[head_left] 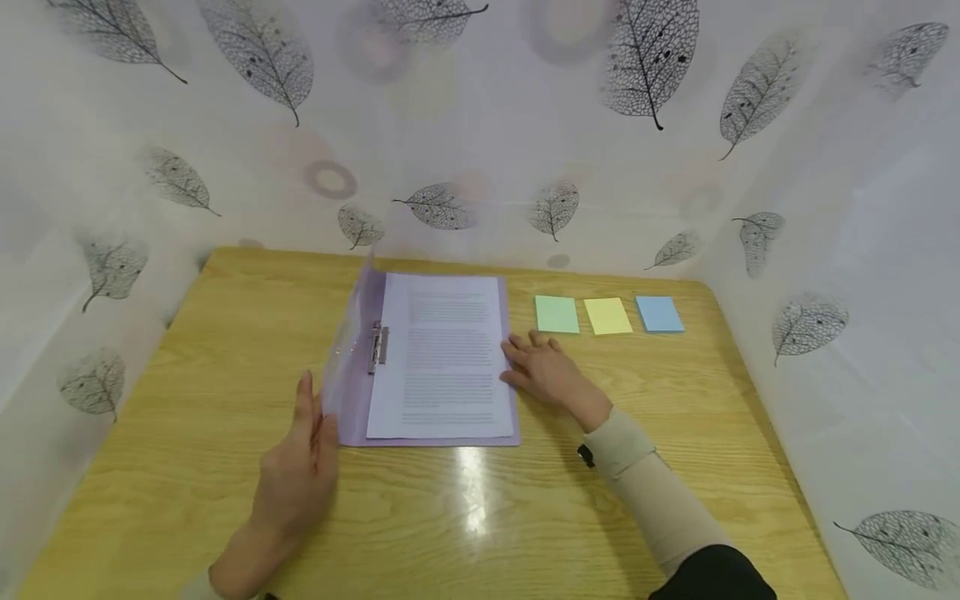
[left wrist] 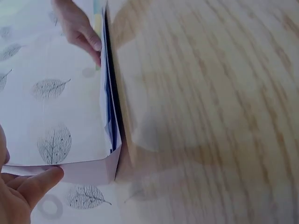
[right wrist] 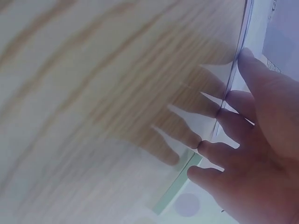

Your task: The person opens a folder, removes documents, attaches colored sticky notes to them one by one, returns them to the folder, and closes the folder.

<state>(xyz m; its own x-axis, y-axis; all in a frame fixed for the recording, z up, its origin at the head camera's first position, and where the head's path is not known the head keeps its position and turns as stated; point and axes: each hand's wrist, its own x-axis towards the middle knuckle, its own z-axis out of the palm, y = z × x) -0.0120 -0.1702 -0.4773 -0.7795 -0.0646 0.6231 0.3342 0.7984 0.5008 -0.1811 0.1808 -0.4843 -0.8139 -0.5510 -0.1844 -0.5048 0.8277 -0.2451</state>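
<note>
**Folder lying open, one hand on each side**

My left hand [head_left: 296,475] is at the left edge of the purple folder [head_left: 352,408], where the clear front cover [head_left: 347,350] stands lifted off the bench [head_left: 225,350]. My fingers are straight and together, edge-on against that cover; from the left wrist view my thumb tip touches the cover's corner. I am not clamped on it, only propping it.

My right hand [head_left: 546,371] lies flat at the folder's right edge, fingers spread and relaxed, the tips touching the edge of the printed sheet [head_left: 450,354] and the folder's back. Nothing is gripped there.

The folder lies in the middle of the bench, its long side running away from me. The sheet lies flat inside it, held by a metal clip [head_left: 377,347] along its left margin.

Just to the right of the folder, near the far edge of the bench, three pads of sticky notes lie in a row: green [head_left: 557,314], yellow [head_left: 607,316], blue [head_left: 659,314]. The green pad is nearest my right fingertips, but apart from them.
</note>
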